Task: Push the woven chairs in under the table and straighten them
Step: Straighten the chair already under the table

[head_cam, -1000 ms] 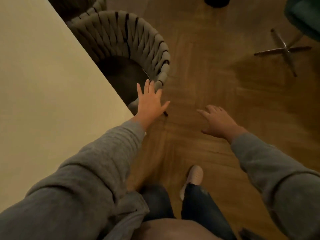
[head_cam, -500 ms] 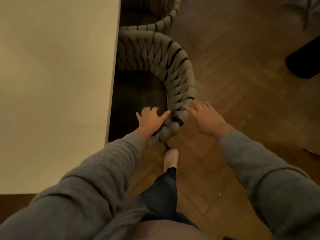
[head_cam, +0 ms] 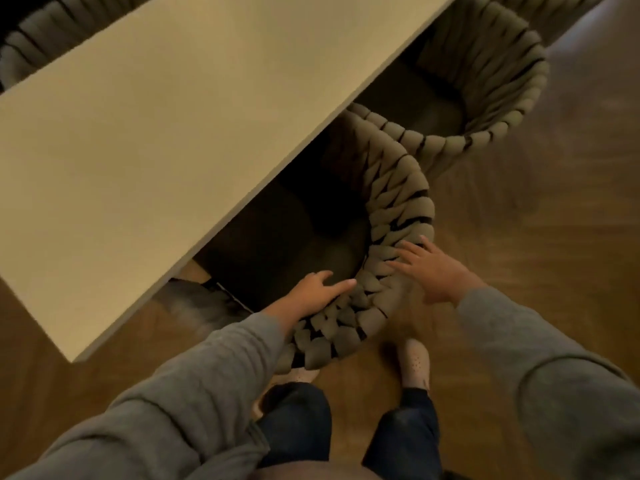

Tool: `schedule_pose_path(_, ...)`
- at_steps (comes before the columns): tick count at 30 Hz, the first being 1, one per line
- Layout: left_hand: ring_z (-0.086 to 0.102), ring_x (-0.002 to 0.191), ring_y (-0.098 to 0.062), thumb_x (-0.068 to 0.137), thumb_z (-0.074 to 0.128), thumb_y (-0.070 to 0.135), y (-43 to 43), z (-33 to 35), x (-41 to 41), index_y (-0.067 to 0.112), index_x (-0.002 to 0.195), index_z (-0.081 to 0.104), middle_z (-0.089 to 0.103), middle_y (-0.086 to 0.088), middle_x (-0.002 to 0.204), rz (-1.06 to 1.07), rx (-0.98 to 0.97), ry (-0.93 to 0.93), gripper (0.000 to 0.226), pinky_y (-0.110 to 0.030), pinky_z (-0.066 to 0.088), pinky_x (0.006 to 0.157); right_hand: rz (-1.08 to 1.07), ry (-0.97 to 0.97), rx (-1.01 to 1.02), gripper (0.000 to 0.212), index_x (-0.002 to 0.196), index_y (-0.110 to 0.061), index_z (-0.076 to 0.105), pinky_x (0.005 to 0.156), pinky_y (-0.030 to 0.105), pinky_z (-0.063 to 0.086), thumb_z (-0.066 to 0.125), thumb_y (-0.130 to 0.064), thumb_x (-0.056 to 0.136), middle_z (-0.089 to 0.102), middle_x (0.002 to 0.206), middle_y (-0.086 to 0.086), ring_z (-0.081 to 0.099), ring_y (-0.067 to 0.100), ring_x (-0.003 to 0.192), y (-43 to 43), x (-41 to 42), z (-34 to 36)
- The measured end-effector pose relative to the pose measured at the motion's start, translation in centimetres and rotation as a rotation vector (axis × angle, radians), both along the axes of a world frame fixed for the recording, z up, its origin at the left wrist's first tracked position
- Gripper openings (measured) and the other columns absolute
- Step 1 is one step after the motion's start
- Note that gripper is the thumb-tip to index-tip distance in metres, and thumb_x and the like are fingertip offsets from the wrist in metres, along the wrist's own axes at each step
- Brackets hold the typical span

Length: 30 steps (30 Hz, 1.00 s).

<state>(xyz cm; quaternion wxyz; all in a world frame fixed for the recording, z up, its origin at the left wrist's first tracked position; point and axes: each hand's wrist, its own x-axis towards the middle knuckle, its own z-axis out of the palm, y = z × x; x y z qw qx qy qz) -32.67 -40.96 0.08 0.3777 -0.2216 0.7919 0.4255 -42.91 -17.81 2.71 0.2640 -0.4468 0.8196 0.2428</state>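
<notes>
Head view: hands (head_cam: 313,292) on woven chair (head_cam: 398,202)

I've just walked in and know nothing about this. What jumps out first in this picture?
Two bare hands on the thick braided back of a woven chair in the middle: the left hand lies on the inner side of the rim, the right hand flat on the outer side. The chair's dark seat sits partly under a pale table that fills the upper left. A second woven chair stands just beyond, at the upper right, also partly under the table.
</notes>
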Motion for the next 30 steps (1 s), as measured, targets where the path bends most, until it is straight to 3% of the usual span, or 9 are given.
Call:
schedule_pose_path(3,0.035,0.139,-0.023,0.077,0.057,0.073,2.8,-0.2,0.2,0.020,0.150,0.032,0.031,-0.002,0.155,0.136,0.082,-0.052,0.093,-0.034,0.032,0.109,0.196,-0.042,-0.040,0.071,0.153,-0.026,0.015,0.117,0.047,-0.008,0.050,-0.018,0.091,0.021,0.158,0.004,0.005,0.023,0.149,0.9,-4.5,-1.0)
schedule_pose_path(7,0.042,0.133,-0.023,0.067,0.065,0.076,6.7,-0.1,1.8,0.021,0.150,0.031,0.039,0.002,0.149,0.074,0.020,-0.170,0.104,-0.039,0.037,0.110,0.380,-0.055,-0.035,0.064,0.152,-0.027,0.020,0.118,0.048,-0.006,0.043,-0.010,0.095,0.021,0.158,0.002,0.005,0.025,0.149,1.3,-8.8,-1.4)
schedule_pose_path(10,0.052,0.118,-0.023,0.073,0.069,0.065,9.0,-0.5,3.4,0.027,0.142,0.040,0.052,0.001,0.135,-0.146,-0.304,-0.101,0.083,-0.037,0.044,0.099,0.462,-0.057,-0.018,0.061,0.150,-0.030,0.025,0.119,0.050,0.002,0.047,-0.016,0.096,0.028,0.156,-0.002,0.012,0.024,0.148,0.6,-10.8,-1.4)
schedule_pose_path(13,0.060,0.103,-0.020,0.086,0.063,0.033,10.5,-1.2,4.0,0.031,0.132,0.050,0.062,0.000,0.118,-0.122,-0.488,0.005,0.048,-0.034,0.048,0.086,0.543,-0.050,-0.048,0.057,0.146,-0.035,0.030,0.119,0.049,0.013,0.052,-0.024,0.094,0.035,0.152,-0.005,0.025,0.022,0.144,0.3,-11.5,-2.9)
schedule_pose_path(17,0.062,0.101,-0.022,0.089,0.056,0.028,11.6,-1.7,4.5,0.035,0.138,0.047,0.065,0.000,0.116,-0.121,-0.577,0.077,0.050,-0.035,0.049,0.082,0.529,-0.048,-0.089,0.045,0.138,-0.037,0.043,0.104,0.034,0.039,0.052,-0.027,0.095,0.047,0.142,-0.008,0.048,0.018,0.125,0.7,-11.3,-4.3)
schedule_pose_path(21,0.063,0.101,-0.021,0.090,0.055,0.030,13.2,-2.5,6.9,0.036,0.139,0.045,0.065,0.002,0.117,-0.091,-0.604,0.110,0.050,-0.037,0.050,0.084,0.576,-0.042,-0.094,0.046,0.139,-0.036,0.044,0.096,0.030,0.042,0.051,-0.026,0.095,0.047,0.141,-0.009,0.052,0.016,0.119,2.1,-9.6,-4.8)
schedule_pose_path(25,0.060,0.103,-0.021,0.092,0.054,0.027,15.6,-2.0,10.4,0.035,0.142,0.040,0.064,-0.001,0.116,-0.098,-0.613,0.117,0.052,-0.034,0.046,0.081,0.614,-0.119,-0.046,0.051,0.141,-0.035,0.039,0.102,0.033,0.040,0.053,-0.022,0.094,0.046,0.142,-0.008,0.052,0.017,0.120,4.2,-6.6,-4.5)
schedule_pose_path(28,0.059,0.103,-0.023,0.093,0.052,0.025,17.2,-1.6,13.3,0.033,0.144,0.038,0.062,-0.003,0.118,-0.121,-0.612,0.109,0.054,-0.031,0.041,0.075,0.659,-0.147,-0.063,0.059,0.143,-0.038,0.036,0.118,0.046,0.010,0.057,-0.027,0.090,0.049,0.139,-0.013,0.045,0.013,0.131,5.7,-5.5,-4.3)
schedule_pose_path(30,0.060,0.102,-0.023,0.092,0.051,0.024,17.8,-1.3,15.4,0.033,0.144,0.037,0.062,-0.003,0.117,-0.126,-0.604,0.094,0.055,-0.030,0.039,0.072,0.660,-0.168,-0.087,0.057,0.142,-0.039,0.035,0.117,0.050,0.005,0.056,-0.030,0.090,0.053,0.133,-0.014,0.044,0.012,0.131,6.7,-4.7,-4.4)
